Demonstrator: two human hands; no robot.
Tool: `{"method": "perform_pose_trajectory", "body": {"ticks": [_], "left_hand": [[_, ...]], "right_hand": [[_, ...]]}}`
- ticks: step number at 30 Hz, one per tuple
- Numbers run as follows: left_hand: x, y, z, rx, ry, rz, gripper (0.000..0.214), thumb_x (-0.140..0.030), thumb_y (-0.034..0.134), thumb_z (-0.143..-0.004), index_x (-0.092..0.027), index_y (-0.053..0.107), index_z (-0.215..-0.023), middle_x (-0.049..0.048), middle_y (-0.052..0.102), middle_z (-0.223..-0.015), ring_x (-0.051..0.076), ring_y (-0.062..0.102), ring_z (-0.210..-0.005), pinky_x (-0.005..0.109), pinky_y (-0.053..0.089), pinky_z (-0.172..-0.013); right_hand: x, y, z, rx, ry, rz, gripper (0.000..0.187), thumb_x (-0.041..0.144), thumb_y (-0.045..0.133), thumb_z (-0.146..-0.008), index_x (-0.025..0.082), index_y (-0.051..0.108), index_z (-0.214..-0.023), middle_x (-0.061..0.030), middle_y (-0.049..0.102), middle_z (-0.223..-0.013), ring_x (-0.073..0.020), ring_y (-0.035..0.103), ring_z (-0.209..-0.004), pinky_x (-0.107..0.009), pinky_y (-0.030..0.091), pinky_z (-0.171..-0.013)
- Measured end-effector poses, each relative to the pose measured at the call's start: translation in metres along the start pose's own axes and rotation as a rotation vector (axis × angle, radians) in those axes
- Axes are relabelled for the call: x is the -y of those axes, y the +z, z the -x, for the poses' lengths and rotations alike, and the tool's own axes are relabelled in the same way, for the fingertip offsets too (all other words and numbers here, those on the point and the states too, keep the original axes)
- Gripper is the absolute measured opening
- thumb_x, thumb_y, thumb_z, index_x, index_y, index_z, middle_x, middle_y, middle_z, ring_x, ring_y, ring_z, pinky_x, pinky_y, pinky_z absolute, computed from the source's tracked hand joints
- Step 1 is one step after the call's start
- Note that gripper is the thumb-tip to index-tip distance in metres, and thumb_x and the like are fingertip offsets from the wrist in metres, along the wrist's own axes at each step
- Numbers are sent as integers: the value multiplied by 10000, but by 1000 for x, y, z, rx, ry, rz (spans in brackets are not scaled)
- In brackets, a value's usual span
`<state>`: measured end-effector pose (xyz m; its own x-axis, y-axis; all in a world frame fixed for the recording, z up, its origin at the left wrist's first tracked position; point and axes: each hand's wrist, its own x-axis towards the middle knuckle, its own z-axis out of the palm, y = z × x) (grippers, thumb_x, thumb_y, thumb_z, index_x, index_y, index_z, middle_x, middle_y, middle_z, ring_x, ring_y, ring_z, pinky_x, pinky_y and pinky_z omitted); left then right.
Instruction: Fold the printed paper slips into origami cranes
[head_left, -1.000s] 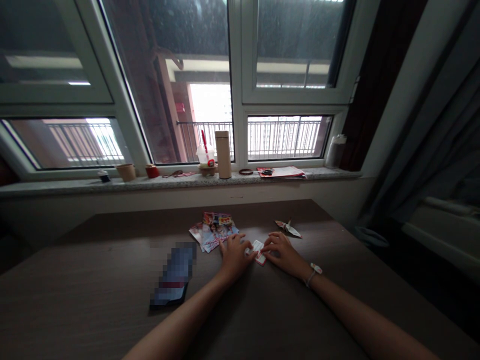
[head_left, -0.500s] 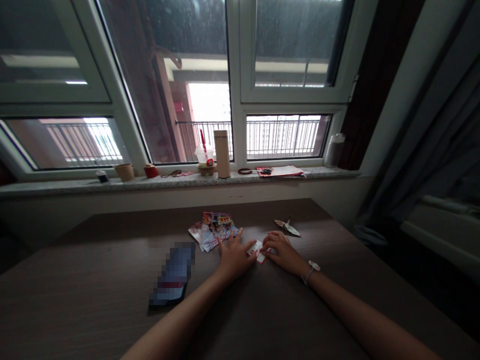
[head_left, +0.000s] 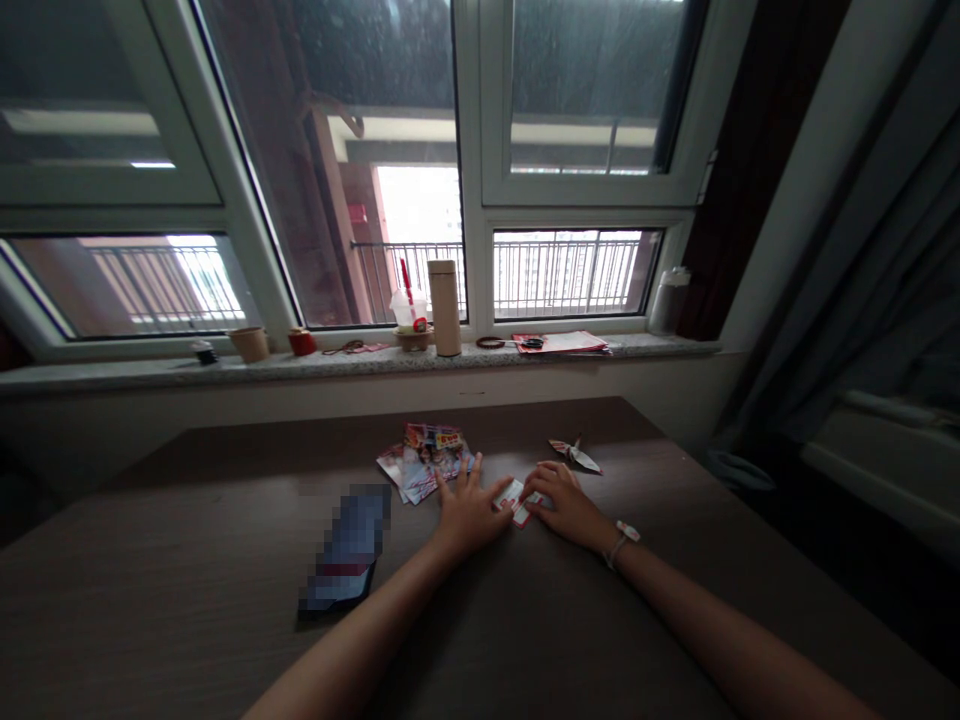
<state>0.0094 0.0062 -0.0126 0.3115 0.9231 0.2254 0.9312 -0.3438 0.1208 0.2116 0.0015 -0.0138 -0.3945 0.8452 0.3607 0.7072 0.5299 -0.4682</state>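
Note:
A small folded piece of white and red paper (head_left: 516,500) lies on the dark wooden table (head_left: 225,620) between my hands. My left hand (head_left: 466,512) rests flat with its fingers spread, its thumb touching the paper's left edge. My right hand (head_left: 564,502) has its fingers curled and pressed down on the paper's right side. A white band sits on my right wrist. A stack of colourful printed sheets (head_left: 424,461) lies just beyond my left hand. A folded paper crane (head_left: 575,453) stands behind my right hand.
A dark phone (head_left: 346,550) lies on the table to the left. The window sill (head_left: 112,372) holds a tall beige flask (head_left: 445,308), a drink cup with a red straw (head_left: 411,310), small cups, scissors and papers (head_left: 562,343). A curtain hangs at right.
My left hand's fingers have spread and lifted from a curled press on the paper. My right hand has shifted slightly left along the paper.

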Motion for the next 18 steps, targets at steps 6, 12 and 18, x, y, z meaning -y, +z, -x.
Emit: {"method": "perform_pose_trajectory", "body": {"ticks": [6, 12, 18], "left_hand": [[2, 0, 2, -42, 18, 28, 450, -565, 499, -878, -455, 546, -1312, 26, 343, -1546, 385, 234, -1418, 743, -18, -1076], [5, -2, 2, -80, 46, 46, 373, -521, 555, -870, -467, 603, -1236, 1, 363, -1532, 373, 277, -1394, 754, 4, -1072], [5, -1, 2, -84, 71, 46, 357, -501, 547, -883, -459, 611, -1231, 4, 395, -1517, 374, 305, -1376, 782, 1, -1051]], "right_hand": [[-1, 1, 1, 15, 1, 28, 188, 293, 600, -860, 288, 672, -1033, -14, 636, -1164, -249, 391, -1258, -472, 266, -1104], [-8, 6, 0, 48, 52, 127, 392, 327, 583, -871, 321, 609, -1262, -43, 513, -1363, -275, 293, -1342, -486, 223, -1146], [-4, 6, -1, 151, 87, 230, 479, 328, 499, -914, 376, 475, -1390, -35, 417, -1475, -306, 215, -1408, -582, 138, -1156]]}}
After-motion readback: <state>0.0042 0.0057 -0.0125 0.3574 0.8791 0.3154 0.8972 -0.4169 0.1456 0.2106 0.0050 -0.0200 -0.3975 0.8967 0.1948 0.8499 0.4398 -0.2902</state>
